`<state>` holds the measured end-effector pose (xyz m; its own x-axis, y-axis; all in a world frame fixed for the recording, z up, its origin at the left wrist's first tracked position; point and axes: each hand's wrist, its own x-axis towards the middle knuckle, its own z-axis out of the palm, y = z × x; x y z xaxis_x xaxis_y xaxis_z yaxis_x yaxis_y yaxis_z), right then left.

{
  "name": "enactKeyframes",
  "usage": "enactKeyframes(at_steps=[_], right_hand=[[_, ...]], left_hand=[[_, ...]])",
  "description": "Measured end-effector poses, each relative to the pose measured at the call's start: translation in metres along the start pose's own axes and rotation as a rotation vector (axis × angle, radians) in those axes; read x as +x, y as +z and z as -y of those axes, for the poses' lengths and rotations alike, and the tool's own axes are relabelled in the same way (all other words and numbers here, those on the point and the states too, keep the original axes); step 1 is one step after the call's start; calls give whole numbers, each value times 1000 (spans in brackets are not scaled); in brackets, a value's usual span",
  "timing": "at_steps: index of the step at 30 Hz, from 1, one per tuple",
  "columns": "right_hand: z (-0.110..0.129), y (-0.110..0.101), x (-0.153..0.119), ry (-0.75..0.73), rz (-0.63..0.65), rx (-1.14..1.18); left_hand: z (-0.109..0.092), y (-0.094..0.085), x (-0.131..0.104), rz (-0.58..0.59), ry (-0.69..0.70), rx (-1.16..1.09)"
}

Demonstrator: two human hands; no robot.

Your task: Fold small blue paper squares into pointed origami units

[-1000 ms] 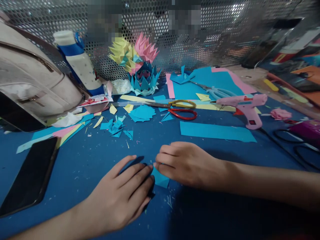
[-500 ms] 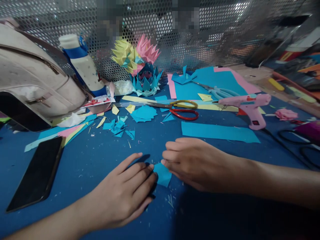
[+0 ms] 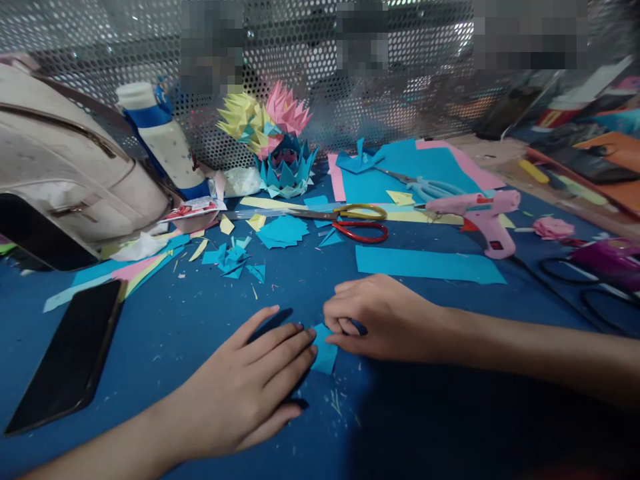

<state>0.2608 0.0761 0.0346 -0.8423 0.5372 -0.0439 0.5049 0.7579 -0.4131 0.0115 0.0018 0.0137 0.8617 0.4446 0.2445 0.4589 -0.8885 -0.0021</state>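
Hands at blue paper — left fingers lie straighter than before.

The left grip hides part of the small blue paper; the left edge crops the backpack; the purple object, far right, is blurred.

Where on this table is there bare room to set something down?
Blue tabletop, lightly specked, shows between the flat black phone and the left hand; another, shadowed stretch lies below the right forearm. The gap between the right hand and the blue strip looks tight. Farther back is crowded: scissors, glue gun, pliers, paper flowers.
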Motion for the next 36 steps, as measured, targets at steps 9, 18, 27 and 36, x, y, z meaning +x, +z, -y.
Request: enactKeyframes(at_steps=[9, 18, 27, 36], right_hand=[[-8, 10, 8, -85, -201, -201], [-10, 12, 0, -322, -304, -399], [-16, 10, 3, -472, -346, -526], [-20, 15, 3, -518, -404, -605]], left_hand=[[1, 1, -3, 43, -23, -5], [3, 2, -3, 72, -60, -1], [4, 5, -3, 93, -62, -11], [2, 7, -4, 87, -83, -18]])
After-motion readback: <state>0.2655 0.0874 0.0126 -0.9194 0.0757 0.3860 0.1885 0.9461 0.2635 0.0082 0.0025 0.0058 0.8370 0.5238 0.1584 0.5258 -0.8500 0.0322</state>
